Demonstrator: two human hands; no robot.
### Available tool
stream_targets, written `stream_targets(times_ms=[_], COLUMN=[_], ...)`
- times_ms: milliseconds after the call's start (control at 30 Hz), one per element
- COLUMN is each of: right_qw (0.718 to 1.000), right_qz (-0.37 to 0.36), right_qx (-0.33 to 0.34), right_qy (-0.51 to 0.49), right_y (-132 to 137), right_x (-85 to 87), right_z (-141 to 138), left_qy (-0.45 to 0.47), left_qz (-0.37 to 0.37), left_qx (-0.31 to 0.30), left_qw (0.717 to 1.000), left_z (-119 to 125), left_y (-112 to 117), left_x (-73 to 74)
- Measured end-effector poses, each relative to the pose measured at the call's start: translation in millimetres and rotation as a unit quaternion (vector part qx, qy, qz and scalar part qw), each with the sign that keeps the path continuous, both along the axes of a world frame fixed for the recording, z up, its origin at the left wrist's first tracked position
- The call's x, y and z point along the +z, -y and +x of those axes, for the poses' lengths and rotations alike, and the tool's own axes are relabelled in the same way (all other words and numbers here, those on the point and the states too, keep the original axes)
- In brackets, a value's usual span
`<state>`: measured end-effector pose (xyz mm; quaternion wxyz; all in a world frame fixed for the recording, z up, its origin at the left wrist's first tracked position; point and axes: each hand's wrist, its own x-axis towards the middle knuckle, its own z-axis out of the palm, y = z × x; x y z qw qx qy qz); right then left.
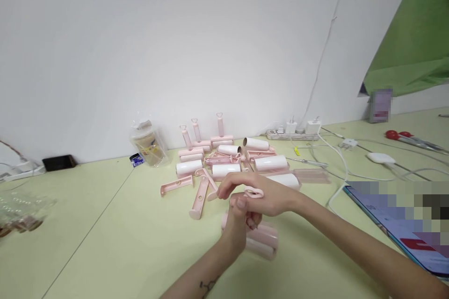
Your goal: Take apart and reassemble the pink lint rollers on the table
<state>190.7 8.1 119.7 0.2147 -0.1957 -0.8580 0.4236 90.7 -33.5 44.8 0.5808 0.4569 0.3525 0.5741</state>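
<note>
Both my hands meet over a pink lint roller, tilted above the table. My right hand is closed around its handle, and the pink loop end pokes out above the fingers. Pressed close beneath is my left hand, fingers wrapped on the same roller near its head; my hands hide most of the handle. Behind them lie white paper rolls and loose pink roller frames. Several assembled pink lint rollers stand near the wall, handles up.
A bagged cup and a black phone are at the back left. A power strip with chargers and white cables lies back right. A large phone and red-handled tool are at the right. A screwdriver lies behind the rolls.
</note>
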Motion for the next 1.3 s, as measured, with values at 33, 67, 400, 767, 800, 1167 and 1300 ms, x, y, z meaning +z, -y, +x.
stream_targets(times_ms=[33,67,400,767,800,1167,1300], right_qw=[1.000,1.000,0.981,0.984,0.983,0.980,0.982], right_qz=[-0.006,-0.022,-0.180,-0.168,-0.171,-0.189,-0.184], right_qx=[-0.005,-0.010,0.012,0.007,0.006,-0.053,-0.034], right_qy=[0.002,0.009,0.067,0.067,0.066,0.031,0.022], right_y=[0,1,5,4,4,13,11], right_x=[0.8,1.6,2.7,0.7,0.7,-5.2,-7.0], right_z=[-1,-2,-2,-11,-11,-11,-12], left_qy=[0.000,-0.001,-0.001,0.026,0.028,0.043,0.048], left_qz=[-0.005,-0.011,-0.065,-0.087,-0.090,-0.064,-0.063], left_qx=[0.003,0.005,-0.012,0.014,0.020,0.025,0.015], left_qw=[1.000,1.000,0.998,0.996,0.995,0.997,0.997], left_z=[0,0,2,4,4,4,3], left_y=[0,0,1,2,2,5,4], left_x=[-0.2,0.1,19.8,18.5,18.0,24.0,22.4])
